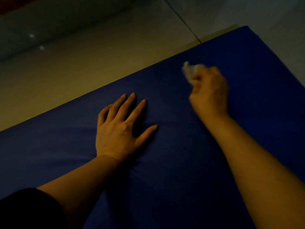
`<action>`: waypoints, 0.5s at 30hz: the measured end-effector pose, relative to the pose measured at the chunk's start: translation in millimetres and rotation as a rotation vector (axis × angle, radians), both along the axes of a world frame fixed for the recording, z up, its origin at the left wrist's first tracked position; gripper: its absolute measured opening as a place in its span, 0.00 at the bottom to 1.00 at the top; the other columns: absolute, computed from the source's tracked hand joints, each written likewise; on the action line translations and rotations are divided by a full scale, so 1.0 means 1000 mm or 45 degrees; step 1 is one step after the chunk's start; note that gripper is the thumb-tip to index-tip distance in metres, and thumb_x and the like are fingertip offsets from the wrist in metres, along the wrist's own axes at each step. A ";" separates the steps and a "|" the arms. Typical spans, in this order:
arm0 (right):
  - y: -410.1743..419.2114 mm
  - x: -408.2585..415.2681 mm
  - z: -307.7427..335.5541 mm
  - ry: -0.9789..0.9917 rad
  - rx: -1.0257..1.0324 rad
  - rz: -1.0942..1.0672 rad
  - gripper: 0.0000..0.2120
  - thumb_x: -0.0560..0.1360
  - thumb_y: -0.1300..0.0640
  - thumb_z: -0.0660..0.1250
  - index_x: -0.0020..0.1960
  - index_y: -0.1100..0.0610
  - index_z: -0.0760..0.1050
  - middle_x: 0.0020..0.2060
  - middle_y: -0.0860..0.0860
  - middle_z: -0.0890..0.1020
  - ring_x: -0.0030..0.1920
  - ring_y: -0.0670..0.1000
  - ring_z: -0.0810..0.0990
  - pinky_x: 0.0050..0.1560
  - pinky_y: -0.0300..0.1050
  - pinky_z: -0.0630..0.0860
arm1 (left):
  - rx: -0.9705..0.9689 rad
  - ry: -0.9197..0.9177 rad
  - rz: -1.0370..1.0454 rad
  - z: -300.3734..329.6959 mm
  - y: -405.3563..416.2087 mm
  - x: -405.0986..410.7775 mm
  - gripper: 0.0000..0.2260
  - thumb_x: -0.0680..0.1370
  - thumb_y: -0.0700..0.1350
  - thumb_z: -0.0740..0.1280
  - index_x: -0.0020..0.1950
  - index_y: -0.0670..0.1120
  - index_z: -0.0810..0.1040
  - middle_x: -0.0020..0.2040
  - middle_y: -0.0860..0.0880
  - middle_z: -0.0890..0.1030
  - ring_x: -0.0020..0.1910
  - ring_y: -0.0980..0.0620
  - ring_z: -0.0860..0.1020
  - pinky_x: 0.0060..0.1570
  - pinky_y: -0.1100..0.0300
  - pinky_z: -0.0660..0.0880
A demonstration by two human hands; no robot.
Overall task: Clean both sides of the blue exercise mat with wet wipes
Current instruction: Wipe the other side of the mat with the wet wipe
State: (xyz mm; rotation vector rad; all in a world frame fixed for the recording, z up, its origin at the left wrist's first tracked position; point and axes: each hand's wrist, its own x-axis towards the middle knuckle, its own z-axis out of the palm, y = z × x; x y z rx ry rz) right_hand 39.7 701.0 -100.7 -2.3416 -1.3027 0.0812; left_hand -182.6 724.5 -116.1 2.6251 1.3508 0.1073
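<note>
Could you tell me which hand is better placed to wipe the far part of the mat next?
The right hand: it already grips the wipe near the mat's far edge, while the left hand lies flat on the mat, bracing.

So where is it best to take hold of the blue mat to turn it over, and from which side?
Probably the long far edge of the blue mat, approached from the floor side. That edge lies straight, exposed and free of the hands, so fingers could slip under it.
</note>
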 end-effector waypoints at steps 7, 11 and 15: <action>-0.036 -0.055 -0.005 0.083 0.071 0.296 0.13 0.68 0.69 0.68 0.51 0.62 0.75 0.49 0.58 0.77 0.44 0.57 0.77 0.41 0.41 0.70 | 0.024 -0.017 0.006 -0.001 -0.003 -0.001 0.33 0.75 0.71 0.50 0.76 0.58 0.61 0.77 0.50 0.62 0.76 0.49 0.57 0.71 0.48 0.54; -0.044 -0.028 -0.005 0.065 0.093 0.306 0.12 0.69 0.70 0.64 0.52 0.62 0.75 0.49 0.59 0.77 0.45 0.59 0.77 0.45 0.45 0.73 | 0.031 -0.030 -0.016 -0.001 -0.002 0.000 0.32 0.75 0.71 0.50 0.76 0.57 0.61 0.76 0.50 0.63 0.76 0.49 0.57 0.71 0.48 0.54; -0.040 0.016 0.001 0.002 0.021 -0.075 0.13 0.72 0.68 0.62 0.57 0.61 0.72 0.56 0.58 0.74 0.51 0.57 0.75 0.44 0.40 0.67 | 0.060 -0.041 -0.024 -0.001 -0.001 -0.001 0.32 0.76 0.70 0.50 0.76 0.57 0.62 0.76 0.50 0.63 0.76 0.48 0.57 0.71 0.47 0.55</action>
